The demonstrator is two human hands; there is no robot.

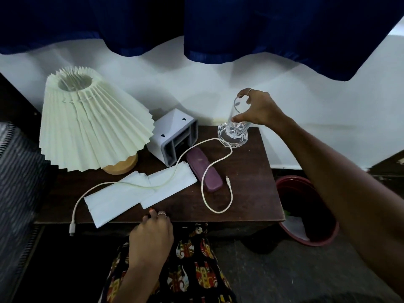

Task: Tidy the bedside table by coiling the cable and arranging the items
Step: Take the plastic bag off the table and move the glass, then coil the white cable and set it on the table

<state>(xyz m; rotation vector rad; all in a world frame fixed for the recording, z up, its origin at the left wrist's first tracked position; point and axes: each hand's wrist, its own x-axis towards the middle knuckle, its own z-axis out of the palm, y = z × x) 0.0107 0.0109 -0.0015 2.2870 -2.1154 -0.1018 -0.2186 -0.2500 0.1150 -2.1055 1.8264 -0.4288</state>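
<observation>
1. White cable [218, 162] lies uncoiled across the counter [258, 189], looping near the right front and trailing over the front left edge, one plug hanging off.
2. It crosses two white tissues [140, 193] and a purple case [205, 171].
3. Right hand [260, 108] grasps a clear glass [237, 119] by its rim, over a glass coaster [232, 136] at the back right corner.
4. Left hand [153, 235] rests loosely curled at the front edge, holding nothing.
5. Pleated lamp [87, 123] stands back left, grey organiser [172, 136] beside it.

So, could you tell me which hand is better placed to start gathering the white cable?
The left hand: it rests free beside the white charging cable, while the right hand grips the clear drinking glass.
</observation>
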